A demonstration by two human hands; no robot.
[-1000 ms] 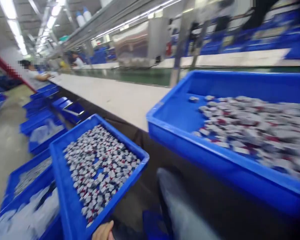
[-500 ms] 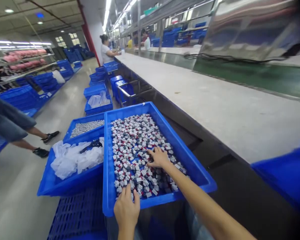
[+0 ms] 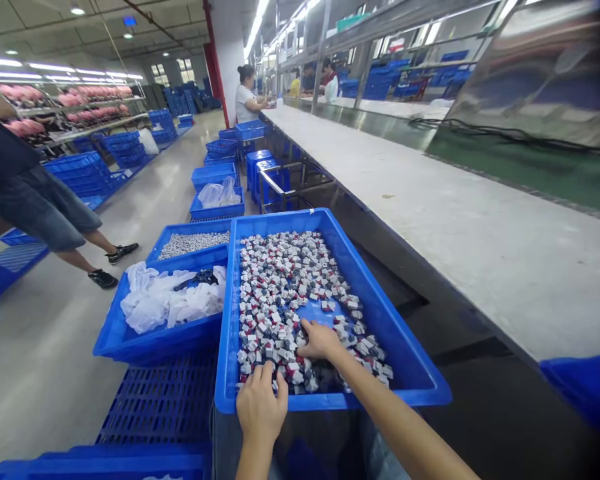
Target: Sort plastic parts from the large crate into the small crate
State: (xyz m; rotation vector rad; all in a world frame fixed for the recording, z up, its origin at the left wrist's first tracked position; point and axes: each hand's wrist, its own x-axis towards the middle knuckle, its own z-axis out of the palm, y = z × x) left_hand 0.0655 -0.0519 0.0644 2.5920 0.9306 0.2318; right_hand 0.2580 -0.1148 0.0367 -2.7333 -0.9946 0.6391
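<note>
No text, labels, brands or numbers readable. Small blue panel (image 3: 129, 21), far left under ceiling: too blurry to read. White mark (image 3: 311, 211) on far rim of near blue tray (image 3: 387, 310): too small, illegible.

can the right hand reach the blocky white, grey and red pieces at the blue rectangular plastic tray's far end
Probably yes: the right hand is inside the open tray, with only loose pieces between it and the far end.

From here I count one left hand (image 3: 262, 403), one right hand (image 3: 322, 342), one big tray (image 3: 381, 313), blocks (image 3: 280, 283) beyond counting, two black shoes (image 3: 123, 253) and one long table (image 3: 480, 220).
</note>
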